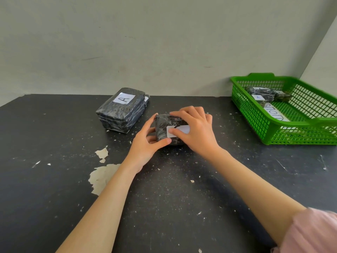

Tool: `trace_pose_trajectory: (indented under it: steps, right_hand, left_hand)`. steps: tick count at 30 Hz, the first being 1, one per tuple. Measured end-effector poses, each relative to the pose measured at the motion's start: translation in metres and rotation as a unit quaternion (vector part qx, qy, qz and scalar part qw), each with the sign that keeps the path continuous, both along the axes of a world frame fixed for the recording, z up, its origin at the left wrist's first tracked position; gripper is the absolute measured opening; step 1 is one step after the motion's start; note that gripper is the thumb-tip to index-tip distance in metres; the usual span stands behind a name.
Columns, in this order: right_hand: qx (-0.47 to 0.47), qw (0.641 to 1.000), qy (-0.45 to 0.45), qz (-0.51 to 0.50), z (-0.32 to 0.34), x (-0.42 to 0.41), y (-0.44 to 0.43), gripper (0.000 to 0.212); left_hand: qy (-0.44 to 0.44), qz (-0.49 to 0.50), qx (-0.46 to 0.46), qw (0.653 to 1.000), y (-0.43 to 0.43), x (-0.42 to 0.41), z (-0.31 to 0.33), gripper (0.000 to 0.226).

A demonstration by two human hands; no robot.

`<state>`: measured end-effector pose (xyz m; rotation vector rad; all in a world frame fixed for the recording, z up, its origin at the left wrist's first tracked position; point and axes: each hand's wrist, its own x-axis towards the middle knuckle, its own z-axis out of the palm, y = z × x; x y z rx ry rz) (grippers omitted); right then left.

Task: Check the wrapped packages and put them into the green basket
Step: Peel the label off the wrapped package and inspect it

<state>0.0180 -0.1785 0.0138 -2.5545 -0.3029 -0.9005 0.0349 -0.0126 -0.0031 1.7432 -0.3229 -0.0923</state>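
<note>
A small black wrapped package (165, 127) with a white label sits at the middle of the black table. My left hand (145, 143) grips its left end, thumb along the front edge. My right hand (195, 128) holds it from the right, fingers over the top and thumb on the label. A larger black wrapped package (121, 109) marked "A" lies behind and to the left, apart from both hands. The green basket (255, 114) stands at the right with a few small wrapped packages (262, 93) in its far end.
The black table (54, 179) has chipped pale patches near my left forearm. A grey wall runs along its back edge. A white paper strip with writing (276, 113) lies on the basket floor. A second package's edge (147, 99) shows behind the "A" one.
</note>
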Motion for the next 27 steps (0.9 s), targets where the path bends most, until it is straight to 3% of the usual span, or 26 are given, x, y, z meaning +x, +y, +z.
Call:
trace_pose_trajectory:
  steps: [4,14,22,25,27]
  right_hand:
    - [0.002,0.998,0.056,-0.032,0.003,0.011,0.01,0.043]
    - [0.002,0.998,0.014,-0.068,-0.008,0.015,0.019,0.041]
    - [0.042,0.999,0.027,-0.02,-0.013,0.007,0.005,0.042]
    - [0.092,0.991,0.079,0.058,-0.009,-0.003,-0.009,0.056]
    - [0.074,0.982,0.148,0.09,-0.01,-0.01,-0.024,0.073]
  left_hand:
    - [0.004,0.0,-0.001,1.0,0.001,0.001,-0.002,0.084]
    - [0.004,-0.001,-0.003,1.0,0.002,0.003,-0.005,0.085]
    - [0.001,0.002,0.002,1.0,0.001,0.002,-0.004,0.083]
    - [-0.002,0.012,0.004,1.0,0.002,0.001,-0.003,0.083]
    - [0.001,0.018,0.005,1.0,0.003,0.001,-0.002,0.081]
